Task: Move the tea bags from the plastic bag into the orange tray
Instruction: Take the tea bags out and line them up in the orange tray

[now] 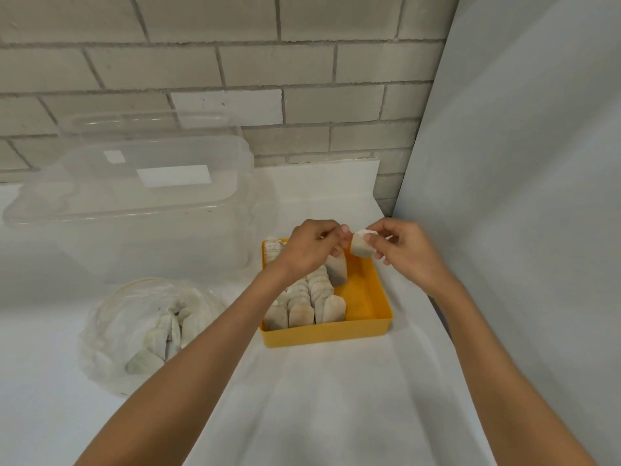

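Pinches one tea bag [361, 245] in the right grip [403, 253], thumb and curled fingertips closed round its right side, in the air over the far right corner of the orange tray [326, 334]. A pale, off-white paper pouch, squarish and tilted, grey-brown lower down where the leaf shows through, upper corner folded into a white flap. Holds the left grip [309, 250] just beside it, fingers curled, one fingertip near that flap; cannot tell whether it touches.

Directly under the curled left fingers, a second bag [337, 270], taller than its neighbours, top hidden behind the fingers; cannot tell whether held or merely standing in the tray.

Below both grips, in the tray's left part, packed rows [312, 297] of the same pale pouches, standing on edge, rounded tops up, dark speckling showing through the paper. In the right part, orange floor on show.

Under the tray, the white tabletop [336, 398]. To the left and nearer the front edge, well apart from the tray, the plastic bag [111, 331]: clear, crumpled, mouth open, with loose pouches [158, 341] heaped inside. Behind the bag, a large clear plastic box [134, 213]. Beyond, a grey brick wall [235, 62]; at the right, a plain grey panel [521, 163].
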A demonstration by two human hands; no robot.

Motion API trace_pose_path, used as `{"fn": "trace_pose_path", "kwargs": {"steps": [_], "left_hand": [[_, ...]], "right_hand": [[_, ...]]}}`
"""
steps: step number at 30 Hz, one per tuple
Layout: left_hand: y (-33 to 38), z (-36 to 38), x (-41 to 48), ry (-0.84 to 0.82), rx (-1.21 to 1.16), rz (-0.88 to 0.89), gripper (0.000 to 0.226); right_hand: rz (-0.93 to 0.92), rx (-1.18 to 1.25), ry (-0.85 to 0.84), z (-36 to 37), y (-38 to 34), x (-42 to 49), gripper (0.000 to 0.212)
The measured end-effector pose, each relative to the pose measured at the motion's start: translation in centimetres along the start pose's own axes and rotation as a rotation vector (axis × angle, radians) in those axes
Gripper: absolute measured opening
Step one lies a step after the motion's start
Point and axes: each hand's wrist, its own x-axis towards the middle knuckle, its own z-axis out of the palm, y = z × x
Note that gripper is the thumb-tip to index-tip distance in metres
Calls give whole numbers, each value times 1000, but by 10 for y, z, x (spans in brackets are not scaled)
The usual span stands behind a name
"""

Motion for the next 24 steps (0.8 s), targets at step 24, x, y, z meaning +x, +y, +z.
{"fn": "trace_pose_path", "kwargs": {"steps": [24], "left_hand": [[-23, -41, -57, 178, -146, -128, 23]], "right_hand": [[248, -475, -402, 69, 3, 35, 20]]}}
